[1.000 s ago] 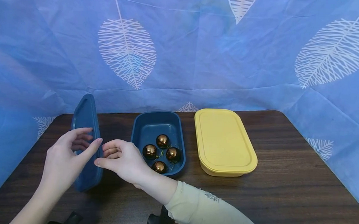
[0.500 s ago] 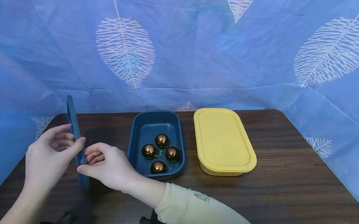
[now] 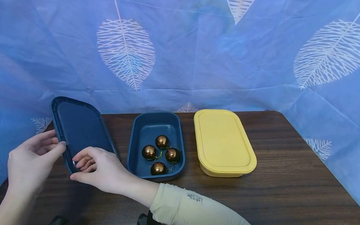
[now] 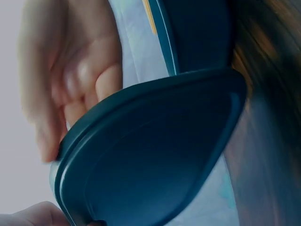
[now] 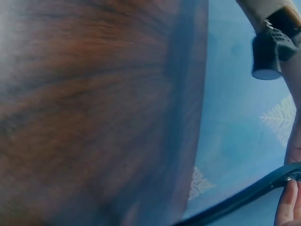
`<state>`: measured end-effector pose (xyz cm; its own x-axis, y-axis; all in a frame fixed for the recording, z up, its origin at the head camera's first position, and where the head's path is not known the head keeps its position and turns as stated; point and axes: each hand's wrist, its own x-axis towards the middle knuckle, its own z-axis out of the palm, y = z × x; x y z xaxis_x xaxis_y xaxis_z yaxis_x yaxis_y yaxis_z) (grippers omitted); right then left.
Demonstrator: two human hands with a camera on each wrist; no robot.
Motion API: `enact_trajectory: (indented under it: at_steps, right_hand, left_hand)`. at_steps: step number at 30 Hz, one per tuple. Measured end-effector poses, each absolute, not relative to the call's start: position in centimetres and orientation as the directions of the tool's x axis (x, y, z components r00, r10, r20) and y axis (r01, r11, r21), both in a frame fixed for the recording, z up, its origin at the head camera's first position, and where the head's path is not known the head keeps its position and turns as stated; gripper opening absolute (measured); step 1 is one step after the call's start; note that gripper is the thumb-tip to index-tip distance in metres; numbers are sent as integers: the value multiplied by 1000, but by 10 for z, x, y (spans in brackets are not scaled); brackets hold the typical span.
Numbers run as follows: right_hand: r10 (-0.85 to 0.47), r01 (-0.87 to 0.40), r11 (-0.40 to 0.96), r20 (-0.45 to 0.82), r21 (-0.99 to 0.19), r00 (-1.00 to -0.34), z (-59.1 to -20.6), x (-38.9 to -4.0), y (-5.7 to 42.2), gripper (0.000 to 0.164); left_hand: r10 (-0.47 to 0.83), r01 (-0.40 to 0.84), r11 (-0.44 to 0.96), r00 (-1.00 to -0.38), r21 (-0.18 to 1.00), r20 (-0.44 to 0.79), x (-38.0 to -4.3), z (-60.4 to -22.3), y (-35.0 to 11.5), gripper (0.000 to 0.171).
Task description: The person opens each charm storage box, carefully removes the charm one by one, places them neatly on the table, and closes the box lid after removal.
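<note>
A dark blue lid (image 3: 81, 132) is tilted up at the table's left side in the head view, its rimmed underside showing. The left hand (image 3: 32, 163) pinches the lid's left edge between thumb and fingers. My right hand (image 3: 103, 169) holds the rim at the near corner, thumb below and curled fingers above. In the left wrist view, the right hand (image 4: 84, 61) has its thumb on the rim of the lid (image 4: 141, 155). Just right of the lid stands an open blue container (image 3: 149, 126) with several shiny bronze balls (image 3: 149, 152) inside.
A yellow container with its lid on (image 3: 225, 140) stands right of the blue one. Both are on a dark wooden table (image 3: 284, 182). Behind hangs a blue cloth (image 3: 182, 53) with white leaf prints. Black wrist gear (image 3: 146, 221) shows below the right forearm.
Both hands have moved left with the lid. It has turned from upright and edge-on to show its rimmed underside. The containers and balls stay put.
</note>
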<state>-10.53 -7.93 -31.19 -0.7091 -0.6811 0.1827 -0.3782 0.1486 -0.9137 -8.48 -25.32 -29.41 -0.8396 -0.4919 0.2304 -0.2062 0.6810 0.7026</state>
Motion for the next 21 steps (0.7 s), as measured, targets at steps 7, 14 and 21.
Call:
enact_trajectory:
  at_steps: [7, 14, 21]
  right_hand:
    - [-723, -555, 299, 195, -776, -663, -329, -100, -81, 28]
    - [-788, -640, 390, 120, -662, -605, -342, -94, -88, 22]
    - [-792, -617, 431, 52, -658, -609, -354, -102, -96, 19]
  left_hand:
    - [-583, -247, 498, -805, 831, 109, -88, -308, -280, 48]
    - [-602, -193, 334, -797, 923, 51, -113, -372, -364, 48]
    - [-610, -176, 226, -792, 958, -2, -133, -433, -431, 53]
